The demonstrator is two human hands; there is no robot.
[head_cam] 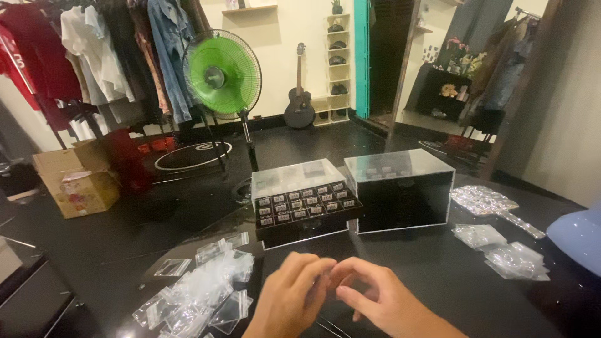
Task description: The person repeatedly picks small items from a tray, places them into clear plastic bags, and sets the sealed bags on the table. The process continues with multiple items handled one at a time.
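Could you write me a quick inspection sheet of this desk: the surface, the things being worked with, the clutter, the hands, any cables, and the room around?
Surface: glossy black table, reflective.
Job's things: open black tray of small labelled items with a clear lid; beside it a clear-topped black box; whatever sits between the fingertips is too small to tell.
Clutter: pile of small clear zip bags at left; filled clear bags at right; a light blue thing at the right edge.
Hands: left hand and right hand meet at the fingertips, near the table's front edge.
Cables: nothing seen.
Surroundings: green fan, hanging clothes, cardboard box, guitar, white shelf.
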